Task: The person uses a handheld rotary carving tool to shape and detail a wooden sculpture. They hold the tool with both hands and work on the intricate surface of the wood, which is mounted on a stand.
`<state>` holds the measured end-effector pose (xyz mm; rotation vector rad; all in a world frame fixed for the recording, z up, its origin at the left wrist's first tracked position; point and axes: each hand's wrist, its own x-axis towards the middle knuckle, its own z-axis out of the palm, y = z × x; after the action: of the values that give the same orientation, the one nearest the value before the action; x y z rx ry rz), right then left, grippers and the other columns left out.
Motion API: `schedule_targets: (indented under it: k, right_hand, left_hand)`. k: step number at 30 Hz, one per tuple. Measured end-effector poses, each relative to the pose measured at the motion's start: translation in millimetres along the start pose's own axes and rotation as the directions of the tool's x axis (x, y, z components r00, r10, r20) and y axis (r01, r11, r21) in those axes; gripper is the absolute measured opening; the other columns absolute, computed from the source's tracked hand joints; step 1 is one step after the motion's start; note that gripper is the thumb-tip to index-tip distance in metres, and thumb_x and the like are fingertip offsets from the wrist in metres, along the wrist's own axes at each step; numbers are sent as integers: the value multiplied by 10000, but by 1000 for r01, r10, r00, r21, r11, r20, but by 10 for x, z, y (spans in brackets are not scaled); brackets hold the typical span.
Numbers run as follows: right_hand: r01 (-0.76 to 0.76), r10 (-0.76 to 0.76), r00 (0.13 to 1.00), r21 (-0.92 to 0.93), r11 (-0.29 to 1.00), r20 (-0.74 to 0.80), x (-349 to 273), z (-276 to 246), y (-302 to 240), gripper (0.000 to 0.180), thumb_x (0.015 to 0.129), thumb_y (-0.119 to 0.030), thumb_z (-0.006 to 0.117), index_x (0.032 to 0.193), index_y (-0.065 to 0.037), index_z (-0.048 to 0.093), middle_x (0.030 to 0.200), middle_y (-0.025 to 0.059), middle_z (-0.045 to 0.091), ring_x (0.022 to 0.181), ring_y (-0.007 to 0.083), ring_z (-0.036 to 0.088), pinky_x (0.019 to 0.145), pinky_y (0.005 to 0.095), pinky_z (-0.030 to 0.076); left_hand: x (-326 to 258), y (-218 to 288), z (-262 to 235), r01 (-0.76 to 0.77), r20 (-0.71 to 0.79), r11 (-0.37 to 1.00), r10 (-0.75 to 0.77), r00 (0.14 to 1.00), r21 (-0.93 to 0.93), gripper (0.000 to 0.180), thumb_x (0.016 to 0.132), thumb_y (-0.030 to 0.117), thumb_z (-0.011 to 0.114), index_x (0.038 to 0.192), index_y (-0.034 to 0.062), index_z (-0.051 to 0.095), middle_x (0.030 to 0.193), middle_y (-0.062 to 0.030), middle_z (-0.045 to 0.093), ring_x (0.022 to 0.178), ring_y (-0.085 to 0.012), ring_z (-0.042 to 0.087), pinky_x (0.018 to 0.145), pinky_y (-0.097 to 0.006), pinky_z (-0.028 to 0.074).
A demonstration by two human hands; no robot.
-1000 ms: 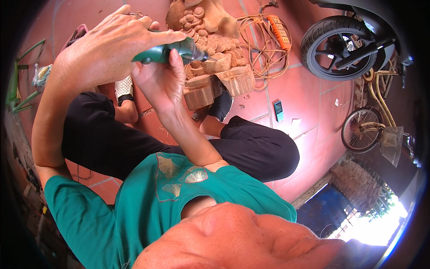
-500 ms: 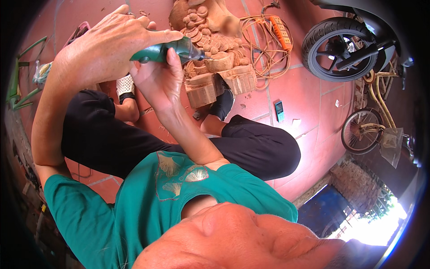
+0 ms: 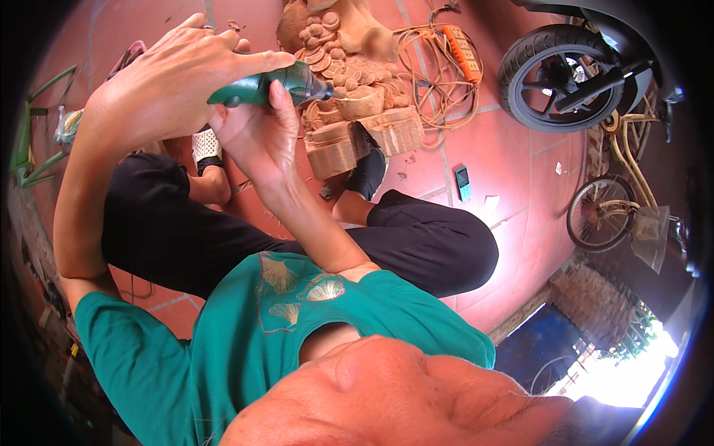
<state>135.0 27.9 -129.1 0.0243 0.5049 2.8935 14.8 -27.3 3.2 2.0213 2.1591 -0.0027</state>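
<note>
A green handheld rotary tool (image 3: pixel 256 90) with a grey nose is gripped between both my hands. My left hand (image 3: pixel 167 78) wraps over its body from above, with the index finger stretched along the top. My right hand (image 3: pixel 260 134) holds it from below, palm turned up and thumb pressed against its side; its other fingers are partly hidden behind the tool. The thin bit points right toward a carved brown wooden sculpture (image 3: pixel 364 108), covered with coin-like discs and round beads on a stepped base. I cannot tell whether the bit touches the wood.
An orange power strip (image 3: pixel 462 53) and its coiled cable (image 3: pixel 439 100) lie beside the carving. A mobile phone (image 3: pixel 463 183) rests on the red tiles. A motorbike wheel (image 3: pixel 559 78) and a bicycle wheel (image 3: pixel 601 213) stand at right; a green metal frame (image 3: pixel 31 141) is at far left.
My hands and the rotary tool have shifted slightly left, and the whole view has moved a little. Both hands keep their hold on the tool.
</note>
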Motion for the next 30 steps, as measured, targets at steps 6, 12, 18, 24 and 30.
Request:
schedule_targets:
  k: [6, 12, 18, 24, 30]
  right_hand:
    - [105, -106, 994, -64, 992, -9, -18, 72, -42, 546, 900, -146, 757, 1383, -287, 546, 1488, -47, 509, 1440, 226, 426, 1183, 505, 376]
    - [88, -88, 996, 18, 996, -14, -5, -14, -107, 516, 914, -134, 743, 1372, -281, 559, 1497, -53, 507, 1449, 228, 417, 1190, 521, 371]
    - [160, -162, 987, -103, 982, -14, 4, 97, -127, 529, 871, -190, 801, 1363, -199, 608, 1465, -50, 556, 1388, 201, 488, 1148, 492, 407]
    - [155, -156, 988, -105, 982, 0, 3, 50, -227, 555, 881, -192, 789, 1396, -227, 586, 1507, -59, 533, 1419, 201, 466, 1147, 501, 407]
    - [175, -172, 985, -109, 979, 33, 3, 81, -256, 543, 890, -208, 779, 1397, -230, 587, 1507, -53, 536, 1423, 196, 463, 1139, 487, 405]
  left_hand:
    - [88, 86, -114, 45, 48, 997, -42, 998, -60, 711, 761, 73, 672, 1446, 238, 579, 1145, -75, 687, 1045, -286, 650, 1019, -439, 426]
    - [135, -39, 80, -73, -64, 997, 73, 995, 3, 705, 801, 98, 652, 1483, 229, 535, 900, -115, 628, 932, -287, 609, 909, -392, 406]
    - [212, -1, 46, -49, -23, 998, 48, 999, -48, 737, 787, 85, 665, 1495, 229, 519, 926, -119, 633, 942, -301, 610, 932, -405, 417]
    - [274, 76, 33, -13, -37, 1000, 13, 999, -11, 746, 729, -19, 649, 1438, 206, 585, 953, -117, 673, 930, -298, 638, 908, -410, 446]
    - [335, 101, -8, 34, 64, 999, -32, 997, -30, 804, 742, 2, 667, 1499, 238, 533, 1014, -135, 656, 966, -313, 599, 970, -400, 421]
